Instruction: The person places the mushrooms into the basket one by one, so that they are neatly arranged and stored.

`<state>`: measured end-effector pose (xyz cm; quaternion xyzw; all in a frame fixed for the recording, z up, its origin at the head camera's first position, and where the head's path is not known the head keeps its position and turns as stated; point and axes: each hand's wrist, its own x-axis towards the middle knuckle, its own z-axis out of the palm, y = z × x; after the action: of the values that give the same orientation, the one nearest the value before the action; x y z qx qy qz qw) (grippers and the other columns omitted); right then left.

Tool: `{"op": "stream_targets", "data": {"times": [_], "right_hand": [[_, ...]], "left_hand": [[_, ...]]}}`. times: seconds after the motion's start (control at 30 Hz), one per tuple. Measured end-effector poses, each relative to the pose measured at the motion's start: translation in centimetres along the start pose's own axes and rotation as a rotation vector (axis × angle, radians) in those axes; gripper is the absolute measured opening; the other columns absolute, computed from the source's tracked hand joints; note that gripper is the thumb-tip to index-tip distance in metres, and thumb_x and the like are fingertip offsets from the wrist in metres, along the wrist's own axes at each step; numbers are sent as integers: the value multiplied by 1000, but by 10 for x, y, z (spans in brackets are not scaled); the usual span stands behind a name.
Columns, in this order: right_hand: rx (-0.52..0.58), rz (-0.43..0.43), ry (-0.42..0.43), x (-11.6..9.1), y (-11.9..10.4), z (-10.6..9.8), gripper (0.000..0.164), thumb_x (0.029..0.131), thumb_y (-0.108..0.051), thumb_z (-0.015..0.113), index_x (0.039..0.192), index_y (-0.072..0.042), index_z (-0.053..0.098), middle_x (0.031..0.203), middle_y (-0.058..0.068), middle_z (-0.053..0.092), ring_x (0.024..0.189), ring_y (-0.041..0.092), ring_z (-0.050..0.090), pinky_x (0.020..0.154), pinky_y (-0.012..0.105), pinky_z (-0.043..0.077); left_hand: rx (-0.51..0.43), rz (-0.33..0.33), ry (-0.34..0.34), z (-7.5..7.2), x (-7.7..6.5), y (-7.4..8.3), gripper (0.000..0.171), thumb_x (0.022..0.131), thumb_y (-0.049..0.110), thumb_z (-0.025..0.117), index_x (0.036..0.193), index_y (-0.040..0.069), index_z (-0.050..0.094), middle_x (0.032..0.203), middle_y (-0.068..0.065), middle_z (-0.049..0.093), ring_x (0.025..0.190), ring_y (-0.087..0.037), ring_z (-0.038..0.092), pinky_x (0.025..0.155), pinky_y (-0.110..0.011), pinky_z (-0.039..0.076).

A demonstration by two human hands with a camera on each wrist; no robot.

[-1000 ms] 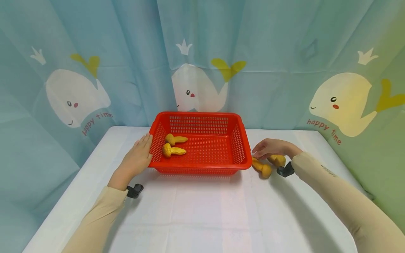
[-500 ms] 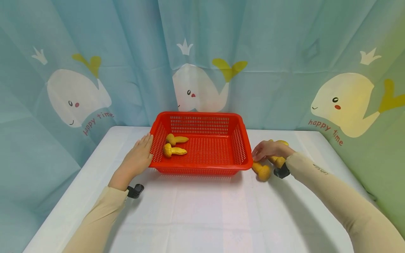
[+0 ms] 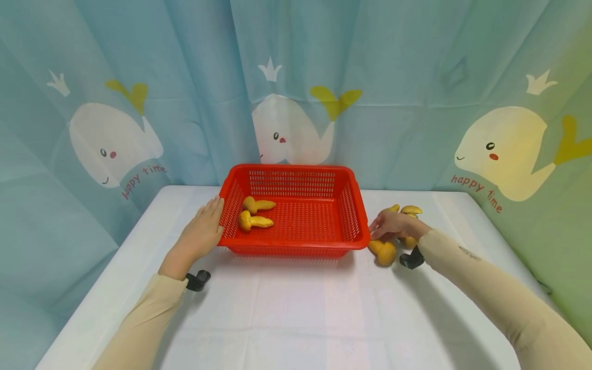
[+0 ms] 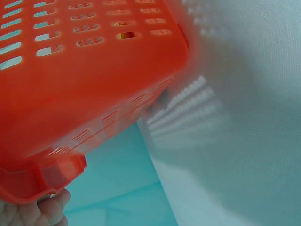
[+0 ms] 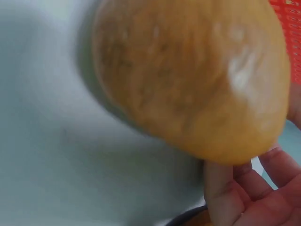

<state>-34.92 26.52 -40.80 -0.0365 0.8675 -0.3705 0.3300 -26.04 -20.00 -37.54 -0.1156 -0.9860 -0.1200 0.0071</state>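
A red perforated plastic basket (image 3: 296, 245) stands at the table's far side, with two yellow-brown mushrooms, a rear one (image 3: 252, 205) and a front one (image 3: 250, 221), lying in its left part. My left hand (image 3: 201, 231) rests on the basket's left rim with fingers straight; the left wrist view catches its fingertips (image 4: 54, 207) under the rim. To the basket's right, my right hand (image 3: 395, 224) pinches a mushroom (image 3: 385, 254) by its stem end, fingertips partly hidden. The cap (image 5: 193, 80) fills much of the right wrist view, with thumb and fingers behind it.
More mushrooms lie beyond and under my right hand: one cap (image 3: 411, 209), a yellow tip (image 3: 394, 207), and another partly covered piece (image 3: 409, 242). A white cloth (image 3: 287, 308) covers the table. Behind it hangs a blue whale-print curtain (image 3: 393, 144).
My right hand has shifted slightly left and towards me, and the mushroom at its fingertips has turned, its cap now nearer me. Mushrooms behind the hand have come into view. The left hand stays put.
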Motion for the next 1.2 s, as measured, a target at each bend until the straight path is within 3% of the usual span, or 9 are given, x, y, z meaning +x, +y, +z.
{"op": "stream_targets", "data": {"times": [0.27, 0.53, 0.9, 1.2], "right_hand": [[185, -10, -53, -6, 6, 0, 20, 85, -10, 66, 101, 3, 68, 80, -3, 71, 70, 11, 56, 67, 18, 51], [270, -43, -106, -16, 10, -7, 17, 88, -7, 62, 101, -2, 72, 77, -7, 68, 69, 8, 55, 67, 19, 52], [373, -30, -80, -30, 17, -14, 11, 91, -6, 57, 92, -12, 66, 81, -6, 66, 72, 9, 60, 76, 20, 55], [385, -74, -39, -41, 19, -15, 8, 91, -5, 56, 98, -8, 56, 90, -2, 61, 81, 11, 61, 81, 24, 56]], "left_hand": [[-8, 1, 0, 0, -1, 1, 64, 94, 14, 41, 146, -10, 13, 155, -27, 12, 143, -43, 13, 117, -55, 11], [16, 27, 23, 1, -1, 1, 62, 94, 12, 40, 146, -11, 16, 154, -28, 15, 143, -43, 15, 117, -54, 13], [8, 13, 7, -1, 0, 0, 63, 94, 13, 40, 146, -10, 13, 155, -27, 12, 143, -42, 13, 118, -54, 11], [11, 14, 0, -1, 0, 0, 64, 94, 13, 41, 146, -11, 13, 154, -28, 12, 143, -43, 13, 117, -55, 12]]}}
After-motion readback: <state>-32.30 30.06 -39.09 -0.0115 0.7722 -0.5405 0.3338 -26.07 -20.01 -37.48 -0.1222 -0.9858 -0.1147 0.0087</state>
